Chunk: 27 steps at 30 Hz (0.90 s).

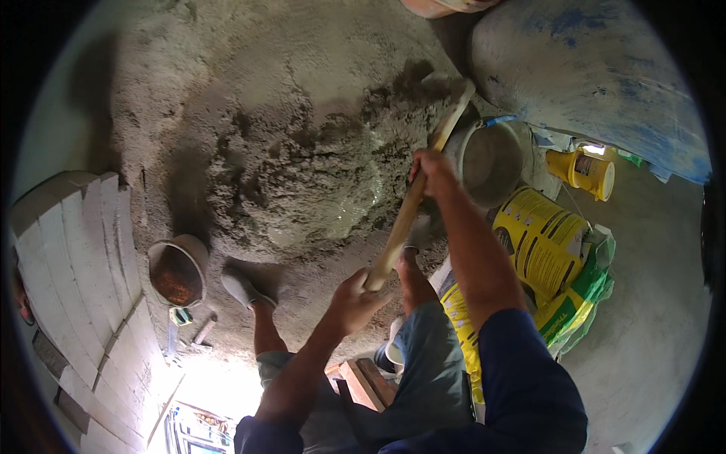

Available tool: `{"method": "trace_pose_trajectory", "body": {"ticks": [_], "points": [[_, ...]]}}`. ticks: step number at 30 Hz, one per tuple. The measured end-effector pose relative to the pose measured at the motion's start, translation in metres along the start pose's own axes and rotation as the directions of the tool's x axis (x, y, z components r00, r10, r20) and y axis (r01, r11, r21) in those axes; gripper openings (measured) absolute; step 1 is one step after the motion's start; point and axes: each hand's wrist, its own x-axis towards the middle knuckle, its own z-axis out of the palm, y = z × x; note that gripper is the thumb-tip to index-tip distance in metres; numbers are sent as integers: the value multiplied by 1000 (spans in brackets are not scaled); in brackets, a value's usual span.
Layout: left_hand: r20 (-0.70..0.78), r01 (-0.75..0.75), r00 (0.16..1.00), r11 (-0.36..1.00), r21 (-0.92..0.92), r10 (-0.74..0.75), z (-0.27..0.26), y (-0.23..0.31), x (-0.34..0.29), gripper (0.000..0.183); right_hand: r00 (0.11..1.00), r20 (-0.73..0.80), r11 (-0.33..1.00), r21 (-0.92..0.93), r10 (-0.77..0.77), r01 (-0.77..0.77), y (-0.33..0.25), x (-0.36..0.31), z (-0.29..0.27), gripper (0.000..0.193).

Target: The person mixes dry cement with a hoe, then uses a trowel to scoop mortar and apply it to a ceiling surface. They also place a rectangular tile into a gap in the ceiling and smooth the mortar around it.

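Note:
A hoe with a long wooden handle [404, 219] slants across the middle of the view, and both my hands are wrapped round it. Lower down, my left hand [357, 304] grips the butt end of the handle. Farther up the shaft, toward the head, my right hand [434, 172] is closed on it. The hoe's head [463, 92] lies at the far right edge of a spread heap of wet grey mortar [302, 185]; its blade is partly hidden. Water glistens on the mortar's right side. My feet stand at the heap's near edge.
Right of the heap stands a grey bucket [491, 163], with yellow printed bags [541, 242] and a yellow pail [586, 174] beyond. At left are a bucket [178, 271] of brownish material, a hammer [203, 331], a green-handled saw [175, 321] and stacked pale blocks [83, 242].

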Motion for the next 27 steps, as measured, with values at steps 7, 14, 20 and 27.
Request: {"method": "trace_pose_trajectory", "body": {"ticks": [7, 14, 20, 27], "points": [[-52, 13, 999, 895, 446, 12, -69, -63, -169, 43, 995, 59, 993, 80, 86, -91, 141, -138, 100, 22], [-180, 272, 953, 948, 166, -242, 7, -166, -276, 32, 972, 215, 974, 183, 94, -135, 223, -232, 123, 15], [-197, -27, 977, 964, 266, 82, 61, -89, -126, 31, 974, 149, 956, 266, -170, 126, 94, -167, 32, 23], [-239, -75, 967, 996, 53, 85, 113, 58, 43, 33, 998, 61, 926, 376, -10, -14, 60, -34, -127, 81]]}}
